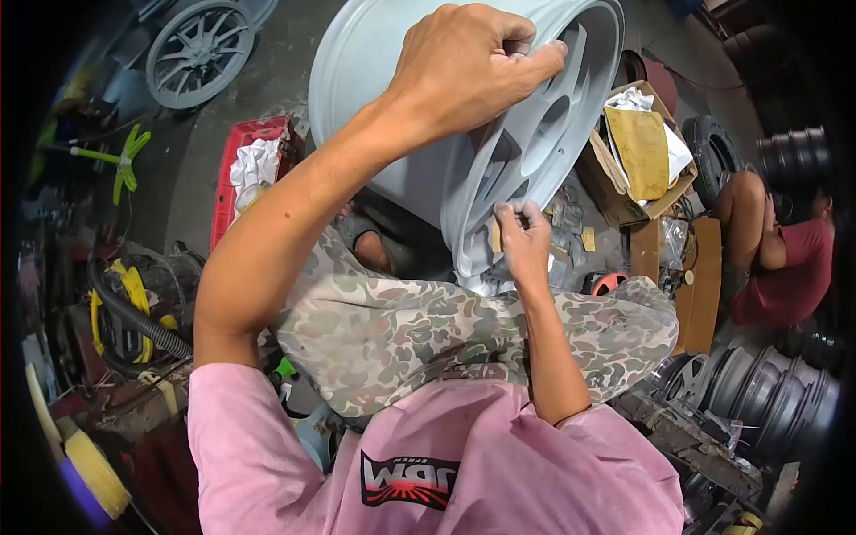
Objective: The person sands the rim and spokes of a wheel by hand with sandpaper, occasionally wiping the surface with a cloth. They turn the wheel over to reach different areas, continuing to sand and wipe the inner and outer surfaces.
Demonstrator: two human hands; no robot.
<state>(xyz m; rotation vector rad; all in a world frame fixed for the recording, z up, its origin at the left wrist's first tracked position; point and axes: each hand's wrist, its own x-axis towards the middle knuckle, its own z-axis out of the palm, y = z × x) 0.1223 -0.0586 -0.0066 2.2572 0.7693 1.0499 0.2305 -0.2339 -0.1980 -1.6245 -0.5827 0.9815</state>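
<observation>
A light grey car wheel rim [383,53] stands tilted in front of my lap, its spoked face turned to the right. My left hand [473,67] is closed at the upper edge of the rim, thumb on the face side; the curled fingertips are partly hidden. Lower down, my right hand [524,236] pinches a small tan piece of sandpaper [497,237] at the spokes near the rim's lower edge. Whitish dust coats the fingertips of both hands. Camouflage trousers [401,330] cover my legs below the rim.
A red crate [234,147] with crumpled white paper stands at left, near another spoked wheel [201,53]. On the right are a cardboard box [615,209], a tyre [711,147], stacked rims [771,397] and a seated person [789,267]. Hoses [134,303] lie lower left.
</observation>
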